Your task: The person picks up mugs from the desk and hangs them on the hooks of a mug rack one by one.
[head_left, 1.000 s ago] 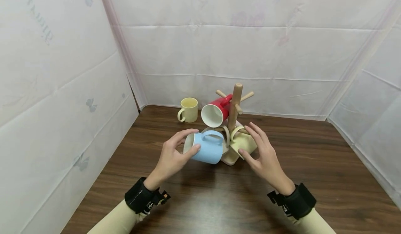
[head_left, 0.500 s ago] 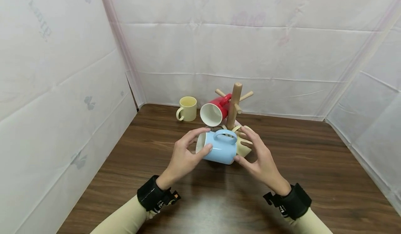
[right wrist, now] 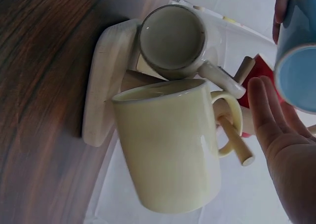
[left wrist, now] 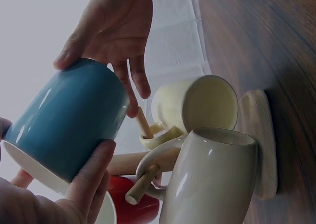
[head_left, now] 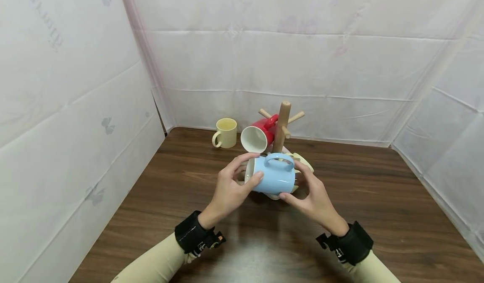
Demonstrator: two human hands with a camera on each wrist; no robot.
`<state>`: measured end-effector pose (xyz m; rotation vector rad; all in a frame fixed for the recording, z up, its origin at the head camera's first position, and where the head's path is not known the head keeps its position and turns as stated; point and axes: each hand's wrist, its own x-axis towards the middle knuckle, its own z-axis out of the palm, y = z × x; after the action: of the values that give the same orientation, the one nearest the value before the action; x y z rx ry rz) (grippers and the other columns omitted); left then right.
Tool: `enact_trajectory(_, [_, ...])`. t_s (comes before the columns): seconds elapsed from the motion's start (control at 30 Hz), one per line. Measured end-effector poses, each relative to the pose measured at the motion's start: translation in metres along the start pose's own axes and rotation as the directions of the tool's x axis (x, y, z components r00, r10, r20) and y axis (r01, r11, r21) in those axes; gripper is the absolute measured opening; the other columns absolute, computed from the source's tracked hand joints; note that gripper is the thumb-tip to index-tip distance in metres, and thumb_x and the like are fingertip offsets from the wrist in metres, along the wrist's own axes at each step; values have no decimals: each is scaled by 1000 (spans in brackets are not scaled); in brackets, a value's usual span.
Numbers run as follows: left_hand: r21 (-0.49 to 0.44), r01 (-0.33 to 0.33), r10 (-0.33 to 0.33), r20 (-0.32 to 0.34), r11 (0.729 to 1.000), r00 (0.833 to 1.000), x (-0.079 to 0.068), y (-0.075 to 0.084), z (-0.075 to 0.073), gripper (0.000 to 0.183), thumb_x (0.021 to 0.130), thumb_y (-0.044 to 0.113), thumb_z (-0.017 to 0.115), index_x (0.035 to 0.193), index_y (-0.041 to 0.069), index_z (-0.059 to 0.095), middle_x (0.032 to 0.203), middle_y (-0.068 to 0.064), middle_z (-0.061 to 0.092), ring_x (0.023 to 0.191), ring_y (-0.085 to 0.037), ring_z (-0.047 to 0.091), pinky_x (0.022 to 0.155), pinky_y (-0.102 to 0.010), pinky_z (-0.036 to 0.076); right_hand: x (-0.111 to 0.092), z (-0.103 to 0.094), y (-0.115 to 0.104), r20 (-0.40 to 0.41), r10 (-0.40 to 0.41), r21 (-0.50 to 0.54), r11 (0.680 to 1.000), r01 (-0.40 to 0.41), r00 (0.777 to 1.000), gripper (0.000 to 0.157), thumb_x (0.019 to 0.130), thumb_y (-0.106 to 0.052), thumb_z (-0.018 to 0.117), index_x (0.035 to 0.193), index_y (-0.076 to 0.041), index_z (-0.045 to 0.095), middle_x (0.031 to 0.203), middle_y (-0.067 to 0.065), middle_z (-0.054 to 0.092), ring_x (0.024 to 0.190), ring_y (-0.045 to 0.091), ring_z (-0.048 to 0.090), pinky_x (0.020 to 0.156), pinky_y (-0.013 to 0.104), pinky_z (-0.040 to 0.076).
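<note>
A light blue mug [head_left: 275,175] lies on its side in the air, handle up and mouth to the left. My left hand [head_left: 231,190] grips it at the mouth end, thumb on the near side. At the base end, my right hand [head_left: 315,199] holds it between thumb and fingers. Behind it stands a wooden mug tree [head_left: 281,125], with a red mug [head_left: 261,135] hung on an upper peg. Lower down, a pale yellow mug [right wrist: 168,145] and a greyish-white mug [left wrist: 210,179] hang by their handles, mostly hidden in the head view.
A yellow mug [head_left: 227,133] stands upright on the dark wooden table [head_left: 378,190], left of the tree. Two upper pegs, at the right [head_left: 296,117] and the front [head_left: 286,132], carry no mug. White cloth walls [head_left: 302,64] enclose the table's back and sides.
My left hand has carried the blue mug rightward, in front of the lower mugs. My right hand, apart from it at first, has closed on its base end.
</note>
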<state>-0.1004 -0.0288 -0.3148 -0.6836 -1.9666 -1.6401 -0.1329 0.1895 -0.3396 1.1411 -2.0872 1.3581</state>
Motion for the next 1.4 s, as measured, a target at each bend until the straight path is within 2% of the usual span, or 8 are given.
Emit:
enact_trajectory(0.13, [-22, 21, -20, 7, 1000, 1000, 0, -4, 3, 39, 85, 7, 64, 123, 6, 55, 122, -12, 55, 94, -21, 60, 51, -39, 52, -3, -1, 5, 10, 30, 53, 998, -30, 999, 79, 69, 3, 76, 138, -2, 37, 131, 13, 47, 102, 24, 58, 74, 38, 53])
enact_trajectory(0.3, [-52, 20, -19, 12, 998, 1000, 1, -9, 7, 39, 86, 6, 62, 124, 7, 54, 124, -17, 53, 96, -27, 60, 66, -49, 52, -5, -3, 9, 18, 46, 92, 995, -48, 999, 77, 72, 5, 73, 138, 0, 35, 132, 15, 47, 105, 27, 57, 75, 38, 52])
enact_trajectory(0.6, [-72, 34, -32, 22, 997, 999, 3, -13, 11, 40, 86, 8, 63, 125, 11, 54, 125, -13, 53, 96, -29, 59, 69, -50, 52, -5, -8, 9, 26, 47, 84, 995, -49, 999, 74, 72, 4, 73, 136, 4, 36, 127, 18, 49, 100, 26, 59, 72, 39, 53])
enact_trajectory(0.7, [-81, 38, -36, 21, 996, 999, 3, -12, 11, 41, 86, 8, 63, 125, 8, 53, 126, -15, 51, 97, -30, 59, 69, -50, 53, -3, -11, 9, 35, 55, 75, 996, -57, 998, 73, 73, 2, 74, 136, 3, 37, 124, 17, 51, 97, 24, 60, 71, 39, 53])
enact_trajectory(0.9, [-95, 56, -53, 39, 994, 998, 6, -11, 11, 41, 85, 7, 63, 125, 7, 52, 127, -15, 51, 98, -29, 58, 78, -41, 52, 1, -18, 9, 35, 52, 61, 997, -54, 998, 73, 72, 2, 74, 136, 0, 39, 124, 16, 51, 95, 24, 60, 75, 37, 53])
enact_trajectory(1.0, [-90, 43, -39, 50, 995, 998, 8, -12, 11, 41, 85, 7, 64, 124, 3, 52, 127, -13, 52, 100, -28, 57, 84, -42, 49, 4, -22, 7, 26, 50, 47, 998, -51, 998, 73, 72, 2, 74, 136, -3, 40, 120, 14, 53, 91, 24, 61, 73, 37, 53])
enact_trajectory(1.2, [-92, 66, -59, 72, 994, 996, 12, -14, 12, 43, 85, 11, 66, 125, 5, 52, 125, -9, 56, 102, -25, 57, 80, -41, 51, 8, -28, 5, 23, 60, 27, 998, -60, 998, 72, 75, 0, 72, 138, -8, 40, 114, 12, 58, 91, 23, 60, 72, 37, 53])
enact_trajectory(1.4, [-149, 109, -90, 128, 983, 988, 16, -14, 13, 48, 85, 11, 65, 129, 2, 47, 121, -11, 57, 101, -29, 57, 76, -44, 52, 12, -36, 3, 20, 47, 11, 999, -47, 999, 72, 74, 2, 71, 138, -7, 40, 116, 15, 58, 95, 27, 58, 74, 35, 53])
